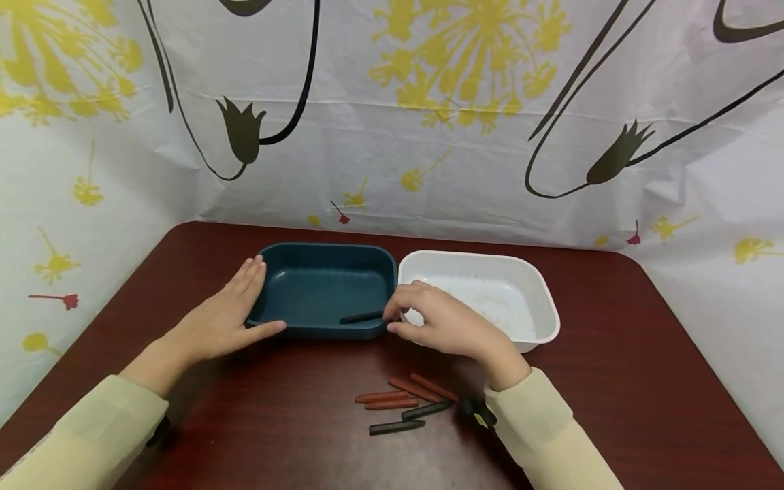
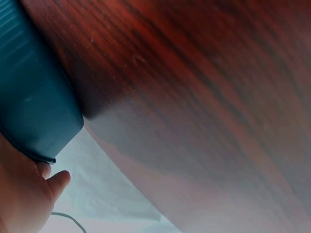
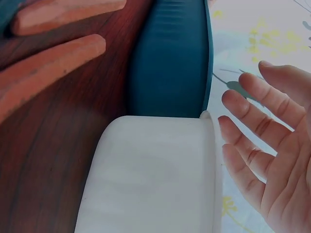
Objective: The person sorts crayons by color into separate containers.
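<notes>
Dark teal, the tray (image 1: 324, 289) is steadied at its left wall by the flat, spread left hand (image 1: 228, 316). A black crayon (image 1: 361, 317) lies inside by the near right corner, where the loosely spread right hand (image 1: 437, 320) hovers. Fingers are best lifted clear gently, so the tray is not nudged.

Dark red wood-grain table (image 1: 612, 381) with rounded corners. A dark teal tub (image 1: 324, 289) and a white tub (image 1: 490, 296) sit on it side by side, touching. Nearer the front edge lie three reddish-brown crayons (image 1: 401, 395) and two black crayons (image 1: 410, 418), close together.
</notes>
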Available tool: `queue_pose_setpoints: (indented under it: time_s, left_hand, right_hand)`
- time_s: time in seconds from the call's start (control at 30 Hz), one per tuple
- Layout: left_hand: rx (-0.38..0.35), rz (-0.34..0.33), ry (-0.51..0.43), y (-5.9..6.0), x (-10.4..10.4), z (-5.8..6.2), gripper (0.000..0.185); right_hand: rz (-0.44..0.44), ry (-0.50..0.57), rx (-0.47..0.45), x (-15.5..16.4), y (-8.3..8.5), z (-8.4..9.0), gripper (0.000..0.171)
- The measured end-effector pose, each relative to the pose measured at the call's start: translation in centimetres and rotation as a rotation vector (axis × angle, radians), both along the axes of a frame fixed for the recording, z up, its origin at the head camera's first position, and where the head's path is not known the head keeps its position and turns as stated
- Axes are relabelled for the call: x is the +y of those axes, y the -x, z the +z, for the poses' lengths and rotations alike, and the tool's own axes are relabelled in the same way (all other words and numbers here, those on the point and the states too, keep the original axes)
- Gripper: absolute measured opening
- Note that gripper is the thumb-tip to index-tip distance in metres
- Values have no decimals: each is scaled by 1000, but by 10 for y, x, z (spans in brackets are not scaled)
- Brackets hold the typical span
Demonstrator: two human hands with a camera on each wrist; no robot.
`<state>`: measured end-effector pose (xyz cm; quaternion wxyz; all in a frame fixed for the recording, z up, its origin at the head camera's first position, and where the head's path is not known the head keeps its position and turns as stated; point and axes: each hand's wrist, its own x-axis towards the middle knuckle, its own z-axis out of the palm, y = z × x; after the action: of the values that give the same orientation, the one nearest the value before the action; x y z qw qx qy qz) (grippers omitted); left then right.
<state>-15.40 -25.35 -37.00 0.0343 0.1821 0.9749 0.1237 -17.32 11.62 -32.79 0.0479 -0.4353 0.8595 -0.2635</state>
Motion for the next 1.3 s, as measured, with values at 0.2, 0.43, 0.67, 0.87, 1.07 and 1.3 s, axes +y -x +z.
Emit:
queue_pose_setpoints:
  time_s: [0.2, 0.43, 0.67, 0.87, 1.07, 1.3]
  left_hand:
    - [1, 1, -4, 0, 0, 0, 107]
    - [-5, -1, -15, -1, 2, -3, 107]
    - [1, 0, -8, -2, 2, -1, 107]
    - [3, 4, -9, -3, 0, -3, 107]
    - [6, 13, -16, -2, 0, -4, 107]
    - [6, 8, -7, 0, 0, -2, 108]
  right_hand:
    - [13, -2, 24, 3, -6, 1, 12]
    - [6, -12, 40, 11, -15, -1, 9]
    - [-6, -19, 50, 20, -24, -2, 8]
    - [20, -20, 62, 24, -30, -5, 7]
    - [35, -18, 82, 27, -33, -5, 6]
    - [40, -52, 79, 31, -39, -8, 8]
